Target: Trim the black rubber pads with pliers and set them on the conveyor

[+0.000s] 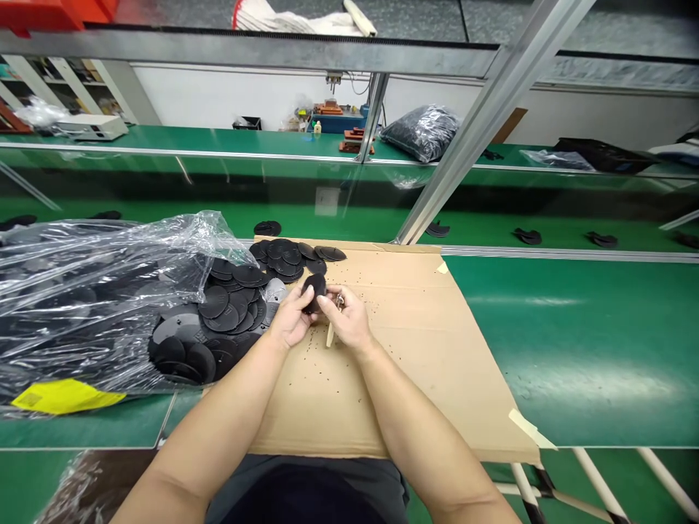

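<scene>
My left hand [293, 318] is closed on the edge of a thin black disc [314, 285], held tilted up over the cardboard sheet [437, 349]. In my right hand [348, 320] is a small tool with a pale beige handle [330, 335] and a shiny metal part. The right thumb presses near the disc's lower right edge; the tool's working tip is hidden. Just beyond and left of my hands lies a loose group of black discs [281, 255]. More discs [221, 309] spill from a clear plastic bag [109, 284] on the left.
Tiny dark crumbs dot the cardboard. A yellow label [65, 397] lies on the bag. Behind the cardboard runs a green conveyor belt [349, 222] carrying spaced black parts [528, 236]. A slanted metal post [480, 138] rises right of centre. Overhead, a shelf holds white gloves [295, 18].
</scene>
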`<state>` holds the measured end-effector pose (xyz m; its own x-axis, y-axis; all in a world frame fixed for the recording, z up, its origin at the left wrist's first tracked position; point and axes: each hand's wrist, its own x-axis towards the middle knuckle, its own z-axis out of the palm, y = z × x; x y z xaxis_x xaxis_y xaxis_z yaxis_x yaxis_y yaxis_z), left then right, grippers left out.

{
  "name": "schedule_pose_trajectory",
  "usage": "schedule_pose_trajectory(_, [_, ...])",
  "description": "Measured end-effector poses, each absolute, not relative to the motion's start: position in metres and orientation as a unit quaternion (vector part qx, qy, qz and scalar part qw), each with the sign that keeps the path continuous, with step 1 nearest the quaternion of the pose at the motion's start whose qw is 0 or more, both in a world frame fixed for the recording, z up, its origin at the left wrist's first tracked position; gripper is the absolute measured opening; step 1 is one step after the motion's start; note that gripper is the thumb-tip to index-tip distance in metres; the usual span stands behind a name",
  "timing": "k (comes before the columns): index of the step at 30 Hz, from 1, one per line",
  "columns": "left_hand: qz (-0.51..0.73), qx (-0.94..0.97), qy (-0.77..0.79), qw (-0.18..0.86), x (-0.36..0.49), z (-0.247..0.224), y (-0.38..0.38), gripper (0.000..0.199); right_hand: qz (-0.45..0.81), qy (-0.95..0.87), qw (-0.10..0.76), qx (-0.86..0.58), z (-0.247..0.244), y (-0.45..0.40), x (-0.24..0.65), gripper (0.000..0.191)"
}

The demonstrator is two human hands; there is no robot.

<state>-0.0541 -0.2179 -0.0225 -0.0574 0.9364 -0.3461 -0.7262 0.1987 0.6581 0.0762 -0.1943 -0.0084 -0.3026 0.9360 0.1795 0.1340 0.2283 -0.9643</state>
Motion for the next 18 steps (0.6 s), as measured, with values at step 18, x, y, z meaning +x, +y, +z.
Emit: schedule_pose_trajectory(18, [0.573, 0.12, 0.343, 0.734, -0.0536, -0.0215, -0.2244, 0.039, 0.233, -0.801, 0.445, -0.325, -0.0053, -0.1926, 0.0805, 0.019])
